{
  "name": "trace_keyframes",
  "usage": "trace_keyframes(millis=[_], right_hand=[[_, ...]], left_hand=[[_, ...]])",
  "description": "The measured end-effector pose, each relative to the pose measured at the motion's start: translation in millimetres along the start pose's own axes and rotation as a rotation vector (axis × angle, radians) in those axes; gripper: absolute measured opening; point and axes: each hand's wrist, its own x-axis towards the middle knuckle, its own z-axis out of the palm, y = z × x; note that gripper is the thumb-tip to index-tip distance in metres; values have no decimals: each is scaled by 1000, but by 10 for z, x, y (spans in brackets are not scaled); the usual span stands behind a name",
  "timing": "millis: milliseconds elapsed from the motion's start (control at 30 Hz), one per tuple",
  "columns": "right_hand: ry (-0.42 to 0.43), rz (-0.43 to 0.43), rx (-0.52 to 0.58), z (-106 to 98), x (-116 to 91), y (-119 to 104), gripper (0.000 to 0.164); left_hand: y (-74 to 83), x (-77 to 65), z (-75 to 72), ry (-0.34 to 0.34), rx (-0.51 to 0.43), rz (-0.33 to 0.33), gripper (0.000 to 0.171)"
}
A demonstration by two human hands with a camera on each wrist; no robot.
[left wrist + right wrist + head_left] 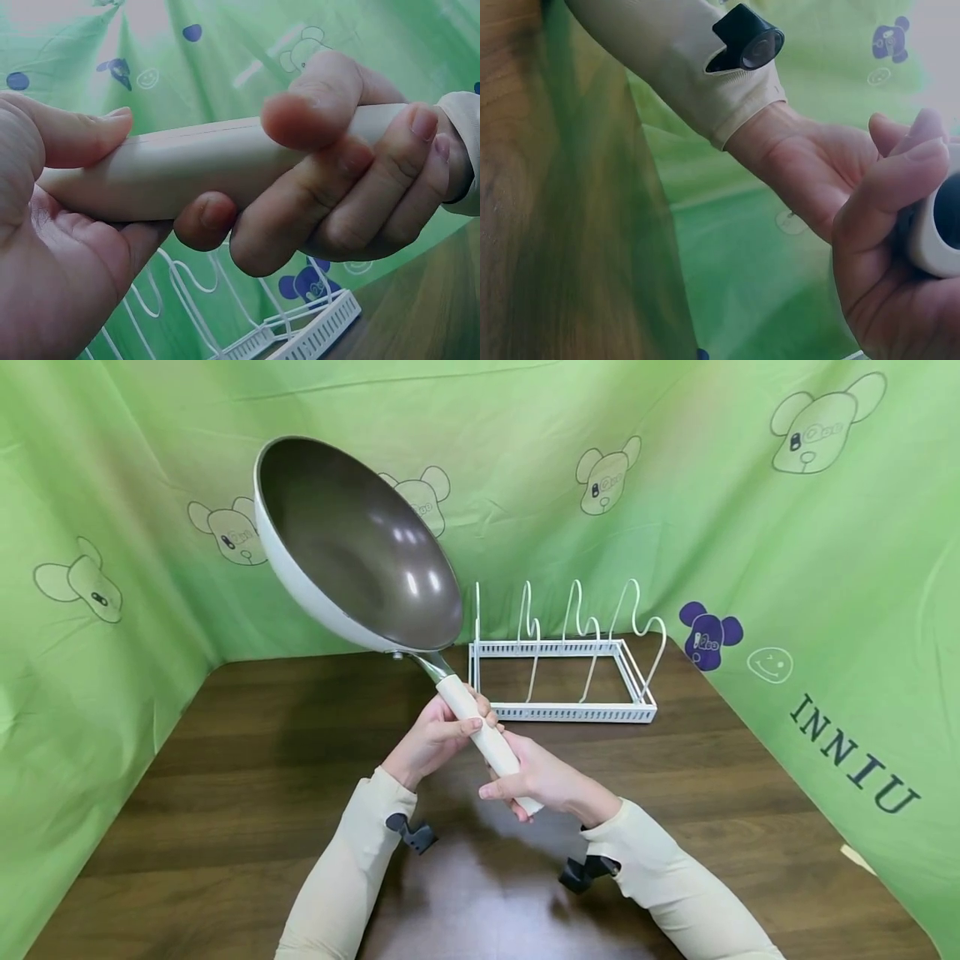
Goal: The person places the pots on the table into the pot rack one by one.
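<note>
Green cloth point(105, 693) hangs over to the left, a bear outline point(90, 589) drawn on it, and it runs on round the back of the wooden surface point(225, 793). Next along, I see the pan point(360, 552) held up in the air, well clear of the wood, tilted so its dark inside shows; its bowl covers part of two bears on the cloth behind. The handle point(497, 752) slants down to the right. The left hand point(435, 735) grips it near the bowl, thumb on top, and the right hand point(543, 777) grasps it close behind, towards the end. Each sleeve point(341, 864) carries a small black camera point(412, 835) at the wrist. Just beyond the hands, a white rack point(562, 713) sits on the surface, its wire dividers point(590, 664) standing up; the left hand blocks my sight of its near left corner. Right of that, the cloth bears a purple bear point(711, 637), a smiley point(770, 665) and the letters INNIU point(855, 754), and a pale scrap point(857, 859) lies at the surface's right edge.
</note>
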Motion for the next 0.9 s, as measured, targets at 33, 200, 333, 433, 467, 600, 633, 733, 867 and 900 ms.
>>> trace_keyframes(millis=[33, 200, 333, 433, 467, 600, 633, 733, 867, 900], right_hand=[[-1, -7, 1, -9, -8, 0, 33], [-3, -35, 29, -60, -33, -16, 33], [-16, -50, 81, -99, -48, -21, 35], [-37, -69, 114, -127, -66, -3, 38], [-46, -75, 126, -136, -73, 6, 38], [-92, -110, 183, -166, -99, 69, 36], [-109, -121, 206, -174, -101, 86, 35], [-175, -167, 296, -190, -94, 133, 32], [-273, -221, 421, -211, -80, 205, 27], [-289, -228, 445, -214, -82, 225, 27]], left_hand=[[2, 12, 7, -2, 7, -2, 29], [29, 73, 52, 11, 36, -5, 28], [52, 114, 94, 37, 42, -19, 26], [60, 127, 128, 68, 47, -37, 24], [61, 127, 139, 81, 53, -43, 24], [57, 123, 180, 121, 91, -66, 26], [53, 127, 188, 121, 101, -67, 28], [40, 148, 202, 120, 127, -60, 29], [20, 179, 225, 132, 142, -48, 31], [13, 183, 232, 136, 148, -49, 31]])
